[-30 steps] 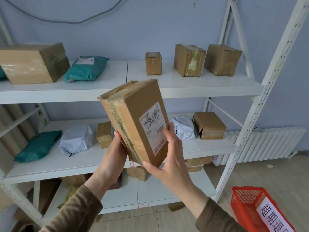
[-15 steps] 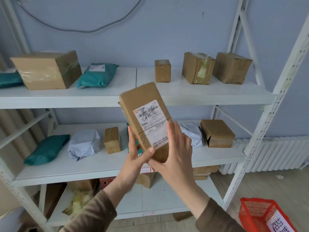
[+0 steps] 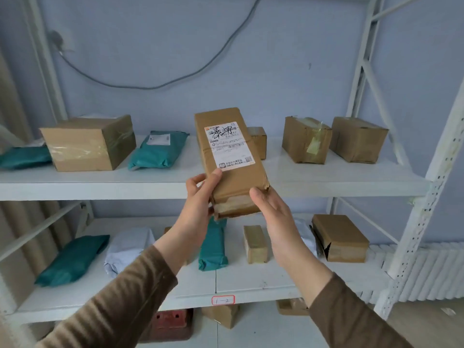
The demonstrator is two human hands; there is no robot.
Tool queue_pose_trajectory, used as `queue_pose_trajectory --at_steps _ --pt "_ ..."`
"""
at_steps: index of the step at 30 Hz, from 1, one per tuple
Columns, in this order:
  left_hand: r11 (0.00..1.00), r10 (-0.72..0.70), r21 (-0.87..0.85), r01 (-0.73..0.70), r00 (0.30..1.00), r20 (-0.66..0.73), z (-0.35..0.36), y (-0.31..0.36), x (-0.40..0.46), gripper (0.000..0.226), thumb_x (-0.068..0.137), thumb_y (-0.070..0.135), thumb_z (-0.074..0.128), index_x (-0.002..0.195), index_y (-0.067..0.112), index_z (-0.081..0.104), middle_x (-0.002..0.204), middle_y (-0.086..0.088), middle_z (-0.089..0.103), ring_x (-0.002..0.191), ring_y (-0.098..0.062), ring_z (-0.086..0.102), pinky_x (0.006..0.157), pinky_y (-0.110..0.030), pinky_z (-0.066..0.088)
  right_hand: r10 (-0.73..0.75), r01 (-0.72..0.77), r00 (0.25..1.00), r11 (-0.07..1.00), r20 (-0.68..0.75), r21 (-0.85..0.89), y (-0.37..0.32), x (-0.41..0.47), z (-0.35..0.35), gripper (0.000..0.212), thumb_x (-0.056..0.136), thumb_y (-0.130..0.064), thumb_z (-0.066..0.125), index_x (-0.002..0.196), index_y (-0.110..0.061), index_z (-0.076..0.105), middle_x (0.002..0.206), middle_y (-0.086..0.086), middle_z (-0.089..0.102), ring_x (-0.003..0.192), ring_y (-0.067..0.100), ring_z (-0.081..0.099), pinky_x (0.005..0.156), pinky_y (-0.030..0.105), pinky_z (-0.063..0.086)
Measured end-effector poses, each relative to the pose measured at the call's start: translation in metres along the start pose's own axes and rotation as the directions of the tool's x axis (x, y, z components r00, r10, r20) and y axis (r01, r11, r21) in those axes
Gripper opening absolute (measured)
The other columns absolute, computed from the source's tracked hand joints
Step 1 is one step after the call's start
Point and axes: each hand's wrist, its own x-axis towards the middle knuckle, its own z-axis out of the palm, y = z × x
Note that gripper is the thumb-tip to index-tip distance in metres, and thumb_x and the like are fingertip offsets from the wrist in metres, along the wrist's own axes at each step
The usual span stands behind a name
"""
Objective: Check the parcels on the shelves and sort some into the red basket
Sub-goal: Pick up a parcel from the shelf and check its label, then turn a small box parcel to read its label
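Observation:
I hold a long brown cardboard parcel (image 3: pixel 229 162) upright in front of the upper shelf (image 3: pixel 326 183), its white shipping label with black scribbles facing me. My left hand (image 3: pixel 198 197) grips its lower left edge, thumb on the front face. My right hand (image 3: pixel 270 207) supports the lower right corner from below and the side. The red basket is out of view.
The upper shelf carries a large taped box (image 3: pixel 88 143), a teal bag (image 3: pixel 158 151), a small box (image 3: pixel 257 141) and two brown boxes (image 3: pixel 305 139). The lower shelf (image 3: pixel 241 285) holds teal and white bags and small boxes. A white radiator (image 3: pixel 431 272) stands at the right.
The parcel rose from in front of the lower shelf to the upper shelf's height and turned upright with its label facing me. The view tilted up and the red basket left the frame.

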Motion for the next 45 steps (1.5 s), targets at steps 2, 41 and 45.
queue_pose_trajectory --at_steps 2,41,45 --pt "0.999 -0.002 0.035 0.002 1.0 0.0 0.005 0.012 0.029 0.056 0.095 0.047 0.069 0.139 0.019 0.047 0.126 -0.006 0.07 0.11 -0.02 0.071 0.087 -0.034 0.057 0.03 -0.03 0.999 1.0 -0.035 -0.006 -0.01 0.034 0.01 0.036 0.095 -0.053 0.064 0.129 -0.041 0.063 0.121 -0.02 0.072 0.114 -0.001 0.066 0.096 0.024 0.049" --pt "0.839 0.156 0.478 -0.261 0.956 0.248 0.1 0.035 0.247 0.065 0.111 0.042 0.04 0.167 0.022 0.015 0.174 -0.001 0.018 0.159 -0.021 0.02 0.125 -0.036 0.021 0.105 -0.153 0.916 0.984 -0.387 -0.094 0.003 0.288 -0.035 0.059 0.106 -0.039 0.049 0.16 -0.021 0.031 0.164 -0.002 0.035 0.148 0.02 0.036 0.103 0.029 0.03" --pt "0.914 -0.071 0.401 0.069 0.997 -0.01 0.123 0.021 0.27 0.066 0.111 0.042 0.039 0.167 0.017 0.014 0.164 -0.007 0.035 0.148 -0.026 0.039 0.092 -0.028 0.031 0.238 -0.256 0.931 0.966 -0.278 -0.032 0.007 0.307 -0.05 0.065 0.106 -0.044 0.046 0.163 -0.027 0.02 0.167 -0.002 0.027 0.151 0.021 0.031 0.118 0.039 0.03"
